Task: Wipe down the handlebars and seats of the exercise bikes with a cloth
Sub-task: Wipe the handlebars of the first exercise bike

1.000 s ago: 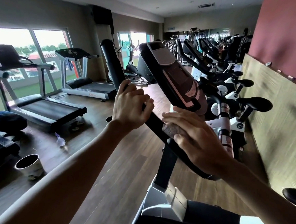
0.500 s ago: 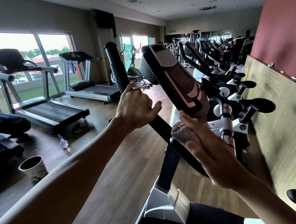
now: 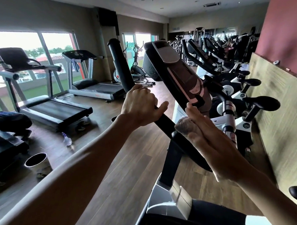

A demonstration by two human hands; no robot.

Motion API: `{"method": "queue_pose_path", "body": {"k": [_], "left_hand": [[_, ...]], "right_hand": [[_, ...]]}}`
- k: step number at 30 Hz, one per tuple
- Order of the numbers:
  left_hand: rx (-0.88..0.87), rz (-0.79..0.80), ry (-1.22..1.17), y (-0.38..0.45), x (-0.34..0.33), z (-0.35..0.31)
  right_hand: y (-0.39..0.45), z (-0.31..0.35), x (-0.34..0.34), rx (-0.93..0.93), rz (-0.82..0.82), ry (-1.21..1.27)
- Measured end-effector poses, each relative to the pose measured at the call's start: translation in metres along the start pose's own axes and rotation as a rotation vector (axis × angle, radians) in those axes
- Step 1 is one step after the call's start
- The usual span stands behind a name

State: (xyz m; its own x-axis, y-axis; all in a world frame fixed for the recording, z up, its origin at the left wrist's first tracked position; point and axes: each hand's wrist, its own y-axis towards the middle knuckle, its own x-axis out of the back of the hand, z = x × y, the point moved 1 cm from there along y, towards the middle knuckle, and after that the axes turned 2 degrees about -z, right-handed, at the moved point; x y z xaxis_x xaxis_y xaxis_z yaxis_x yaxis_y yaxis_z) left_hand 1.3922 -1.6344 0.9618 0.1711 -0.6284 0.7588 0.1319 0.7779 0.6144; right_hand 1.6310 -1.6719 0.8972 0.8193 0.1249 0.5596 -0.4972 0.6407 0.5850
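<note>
A black exercise-bike handlebar (image 3: 120,65) rises up and to the left in the middle of the view, with a tilted console (image 3: 176,71) beside it. My left hand (image 3: 140,106) grips the bar partway up, fingers wrapped round it. My right hand (image 3: 213,143) has straight fingers and presses a grey-brown cloth (image 3: 183,126) flat against the lower part of the bar near the stem. Most of the cloth is hidden under my palm.
A row of bikes with black seats (image 3: 260,103) lines the wooden wall panel on the right. Treadmills (image 3: 54,110) stand by the windows on the left. A spray bottle (image 3: 66,139) and a bucket (image 3: 36,160) sit on the wooden floor. A crouching person (image 3: 10,119) is at far left.
My right hand has gone from curled over the cloth to flat fingers and has slid up the bar toward the console. My left hand keeps its grip.
</note>
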Motion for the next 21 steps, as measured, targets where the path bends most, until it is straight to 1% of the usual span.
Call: {"method": "queue_pose_path", "body": {"k": [2,4,6,9,14,18,21], "left_hand": [[-0.009,-0.055,-0.046,-0.004,-0.004,0.0],[-0.055,-0.127,-0.069,-0.01,-0.008,-0.001],[-0.09,-0.173,-0.092,-0.014,-0.011,0.0],[-0.114,-0.198,-0.122,-0.016,-0.011,-0.001],[-0.178,-0.12,-0.076,-0.014,-0.004,-0.006],[-0.316,-0.029,-0.004,-0.004,0.004,-0.005],[-0.4,0.044,0.024,0.001,0.007,-0.006]], "right_hand": [[0.021,0.004,-0.005,-0.032,-0.027,-0.029],[0.036,0.008,-0.012,-0.049,-0.046,-0.07],[0.034,0.006,-0.016,-0.034,-0.063,-0.085],[0.014,0.003,-0.013,-0.015,-0.078,-0.078],[0.014,0.007,-0.006,-0.041,-0.034,-0.05],[0.039,0.012,-0.01,-0.01,-0.044,-0.127],[0.034,0.007,-0.013,0.015,-0.05,-0.162]]}}
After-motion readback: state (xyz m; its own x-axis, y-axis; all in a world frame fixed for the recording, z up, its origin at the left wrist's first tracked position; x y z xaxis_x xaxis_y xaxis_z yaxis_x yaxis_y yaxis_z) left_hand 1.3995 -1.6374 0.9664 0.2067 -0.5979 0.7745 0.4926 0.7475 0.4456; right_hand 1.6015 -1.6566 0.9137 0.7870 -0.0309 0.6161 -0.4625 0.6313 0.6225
